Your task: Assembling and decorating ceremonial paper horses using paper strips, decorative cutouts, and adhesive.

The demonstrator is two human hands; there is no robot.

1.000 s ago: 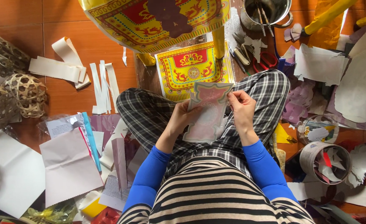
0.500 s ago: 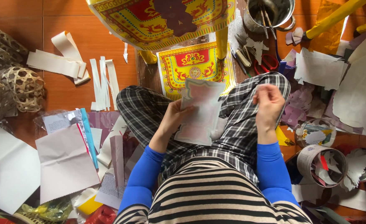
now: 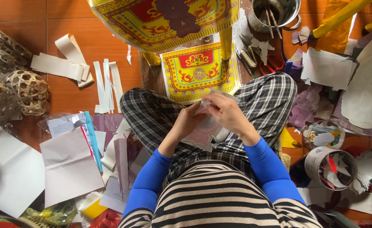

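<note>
While both hands meet over the lap, left hand (image 3: 188, 122) & right hand (image 3: 228, 114) pinch the pale paper piece (image 3: 203, 137); it hangs below them, long axis toward the body, right hand on top.

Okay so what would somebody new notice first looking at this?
Probably the big yellow-and-red patterned paper at top centre, with a smaller matching sheet below it. Next, the left hand and right hand meeting on a pale sheet of paper over checked trousers. Woven baskets sit far left.
</note>
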